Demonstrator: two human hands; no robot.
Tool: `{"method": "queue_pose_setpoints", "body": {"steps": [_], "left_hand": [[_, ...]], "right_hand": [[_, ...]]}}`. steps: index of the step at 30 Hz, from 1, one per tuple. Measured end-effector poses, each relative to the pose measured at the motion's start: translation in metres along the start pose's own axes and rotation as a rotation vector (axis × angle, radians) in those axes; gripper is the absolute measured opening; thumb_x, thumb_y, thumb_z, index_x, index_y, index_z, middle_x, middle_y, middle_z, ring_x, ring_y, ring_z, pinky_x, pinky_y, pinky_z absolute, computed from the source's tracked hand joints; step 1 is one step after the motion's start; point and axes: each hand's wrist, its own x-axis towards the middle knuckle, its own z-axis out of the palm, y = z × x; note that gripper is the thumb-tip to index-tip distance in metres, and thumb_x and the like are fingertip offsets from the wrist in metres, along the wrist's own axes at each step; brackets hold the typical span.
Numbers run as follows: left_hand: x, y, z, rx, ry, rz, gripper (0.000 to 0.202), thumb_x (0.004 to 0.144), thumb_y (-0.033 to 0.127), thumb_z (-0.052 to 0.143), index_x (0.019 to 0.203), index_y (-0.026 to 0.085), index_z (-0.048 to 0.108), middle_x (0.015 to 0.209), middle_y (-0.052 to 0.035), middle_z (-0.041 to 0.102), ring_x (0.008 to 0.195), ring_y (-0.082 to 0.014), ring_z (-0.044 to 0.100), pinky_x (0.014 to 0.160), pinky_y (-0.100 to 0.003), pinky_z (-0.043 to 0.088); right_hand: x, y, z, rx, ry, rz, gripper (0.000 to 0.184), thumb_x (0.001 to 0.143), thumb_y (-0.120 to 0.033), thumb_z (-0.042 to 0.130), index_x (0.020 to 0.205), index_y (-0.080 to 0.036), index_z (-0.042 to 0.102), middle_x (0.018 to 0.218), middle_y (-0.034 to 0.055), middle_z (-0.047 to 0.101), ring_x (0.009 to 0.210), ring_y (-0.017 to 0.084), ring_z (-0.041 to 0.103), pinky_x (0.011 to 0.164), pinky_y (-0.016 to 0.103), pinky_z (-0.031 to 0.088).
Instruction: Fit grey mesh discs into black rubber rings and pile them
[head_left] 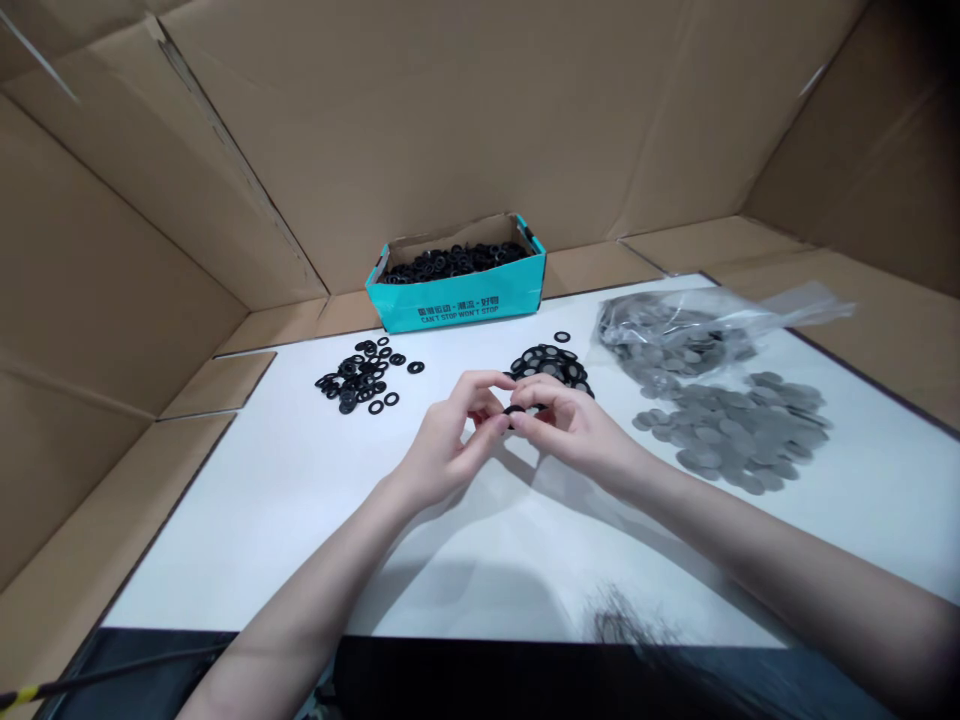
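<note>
Between the fingertips of both hands is a small black ring (514,410), held just above the white table; whether a disc sits inside it cannot be made out. My left hand (456,430) grips its left side, thumb and fingers closed. From the right, my right hand (566,420) pinches the same ring. Right behind the hands lies a heap of black rings with grey discs in them (551,368), partly covered by my fingers. Loose black rings (360,375) are scattered to the left. A spread of thin grey discs (742,430) lies to the right.
A turquoise cardboard box (465,305) full of black rings stands at the back edge. Behind the discs, a clear plastic bag (675,330) holds more grey discs. Cardboard walls (450,120) surround the white table (262,520). A dark cable (112,668) runs at the lower left.
</note>
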Motion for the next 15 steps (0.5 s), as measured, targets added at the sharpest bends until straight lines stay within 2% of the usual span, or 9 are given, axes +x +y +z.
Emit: {"method": "queue_pose_setpoints", "body": {"steps": [7,15], "left_hand": [[-0.0013,0.0005,-0.0017,-0.047,0.004,-0.035,0.018,0.095,0.022,0.052,0.109,0.023,0.04,0.076,0.0029,0.055,0.067,-0.011,0.054,0.062,-0.024,0.043],[-0.0015,-0.0031,-0.0022,-0.017,-0.016,-0.06,0.018,0.093,0.017,0.051,0.105,0.024,0.039,0.076,0.0028,0.057,0.066,-0.0113,0.056,0.061,-0.023,0.043]], "right_hand": [[-0.0008,-0.003,-0.0016,-0.041,-0.029,-0.035,0.023,0.081,-0.042,0.065,0.079,-0.02,0.061,0.102,0.0089,0.056,0.089,0.021,0.056,0.067,0.032,0.044],[-0.001,-0.0055,-0.0044,-0.199,-0.025,-0.163,0.014,0.085,-0.034,0.062,0.08,-0.021,0.062,0.097,0.0074,0.058,0.089,0.02,0.056,0.07,0.032,0.042]]}}
